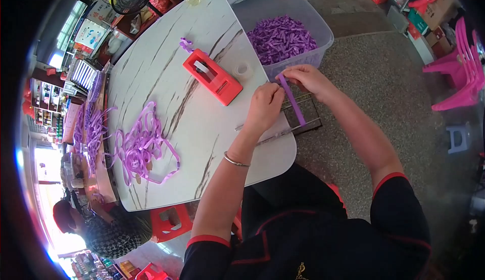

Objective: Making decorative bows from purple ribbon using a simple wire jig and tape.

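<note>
A purple strip [293,102] is pinched at its upper end by the right hand [307,80], beside the bench [202,133]; the left hand [266,105] is curled nearby, its grip not determinable.

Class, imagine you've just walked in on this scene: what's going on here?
A person at a marbled table pinches one end of a purple strip in the right hand. The left hand is curled close beside it; its grip is unclear. A red tape dispenser and a loose heap of purple ribbon lie on the table, while a clear tub beyond its edge holds many purple pieces.
</note>
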Tool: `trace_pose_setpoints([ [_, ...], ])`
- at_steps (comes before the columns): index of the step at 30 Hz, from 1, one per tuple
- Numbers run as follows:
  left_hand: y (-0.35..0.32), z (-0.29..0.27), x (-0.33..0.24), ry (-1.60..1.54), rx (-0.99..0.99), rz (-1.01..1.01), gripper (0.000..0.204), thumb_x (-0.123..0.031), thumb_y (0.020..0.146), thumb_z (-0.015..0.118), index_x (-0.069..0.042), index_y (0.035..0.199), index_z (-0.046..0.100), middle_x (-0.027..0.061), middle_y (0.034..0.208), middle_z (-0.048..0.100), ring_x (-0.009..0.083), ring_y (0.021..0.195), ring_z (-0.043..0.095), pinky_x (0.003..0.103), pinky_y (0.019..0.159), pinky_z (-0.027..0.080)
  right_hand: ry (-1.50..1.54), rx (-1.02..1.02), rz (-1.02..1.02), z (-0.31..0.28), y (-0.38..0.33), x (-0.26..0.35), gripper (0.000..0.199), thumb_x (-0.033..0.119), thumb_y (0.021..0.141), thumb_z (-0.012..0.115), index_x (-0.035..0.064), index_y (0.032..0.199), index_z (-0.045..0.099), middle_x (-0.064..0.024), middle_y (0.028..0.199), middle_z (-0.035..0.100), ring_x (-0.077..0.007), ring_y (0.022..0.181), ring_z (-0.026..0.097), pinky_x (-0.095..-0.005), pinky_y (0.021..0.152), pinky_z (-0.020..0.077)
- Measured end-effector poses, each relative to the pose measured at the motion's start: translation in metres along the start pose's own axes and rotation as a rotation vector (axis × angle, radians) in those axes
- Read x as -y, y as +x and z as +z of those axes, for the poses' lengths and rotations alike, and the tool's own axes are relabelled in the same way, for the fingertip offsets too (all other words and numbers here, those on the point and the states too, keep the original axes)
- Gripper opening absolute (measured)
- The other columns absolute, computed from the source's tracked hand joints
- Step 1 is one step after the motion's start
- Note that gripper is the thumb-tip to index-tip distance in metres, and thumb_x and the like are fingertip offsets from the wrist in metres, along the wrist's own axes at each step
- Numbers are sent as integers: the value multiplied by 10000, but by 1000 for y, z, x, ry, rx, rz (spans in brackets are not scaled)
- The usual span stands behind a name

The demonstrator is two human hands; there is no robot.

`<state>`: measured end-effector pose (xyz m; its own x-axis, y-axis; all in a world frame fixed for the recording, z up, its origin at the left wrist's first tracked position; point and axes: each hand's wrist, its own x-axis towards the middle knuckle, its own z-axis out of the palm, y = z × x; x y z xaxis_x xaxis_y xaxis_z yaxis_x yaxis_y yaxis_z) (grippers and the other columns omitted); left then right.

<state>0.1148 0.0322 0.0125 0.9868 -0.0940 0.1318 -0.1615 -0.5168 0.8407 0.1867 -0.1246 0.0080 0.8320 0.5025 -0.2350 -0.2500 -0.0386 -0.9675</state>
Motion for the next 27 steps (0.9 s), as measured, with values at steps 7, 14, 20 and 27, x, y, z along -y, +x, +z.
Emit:
trace_pose_setpoints([
  [7, 1, 5, -6, 4, 3, 55, 149, -128, 797, 599, 20, 795, 611, 108, 698, 547, 213, 658, 520, 330, 609, 411, 10, 38, 94, -19, 2, -48, 218, 253, 855, 529, 115, 937, 676, 77, 676, 497, -12, 525, 365, -180, 444, 235],
  [14, 3, 5, -8, 221, 108, 139, 112, -129, 734, 677, -25, 769, 695, 106, 677, 546, 203, 600, 531, 312, 544, 413, 230, 10, 213, -3, -77, -89, 198, 186, 866, 525, 64, 1006, 595, 24, 764, 564, -44, 606, 475, -169, 535, 362],
  [20, 5, 2, -3, 260, 132, 144, 145, -152, 716, 692, -18, 772, 693, 118, 655, 544, 221, 595, 542, 338, 542, 418, 498, -95, 116, 23, -100, -103, 77, 126, 865, 587, 64, 893, 552, -23, 803, 603, -83, 694, 580, -197, 573, 459],
  [27, 9, 5, -4, 304, 151, 139, 177, -183, 724, 687, -17, 784, 692, 126, 657, 551, 232, 609, 555, 348, 557, 424, 602, -142, 135, 27, -106, -93, 114, 153, 814, 667, 98, 810, 567, -19, 794, 622, -86, 697, 582, -180, 589, 417],
])
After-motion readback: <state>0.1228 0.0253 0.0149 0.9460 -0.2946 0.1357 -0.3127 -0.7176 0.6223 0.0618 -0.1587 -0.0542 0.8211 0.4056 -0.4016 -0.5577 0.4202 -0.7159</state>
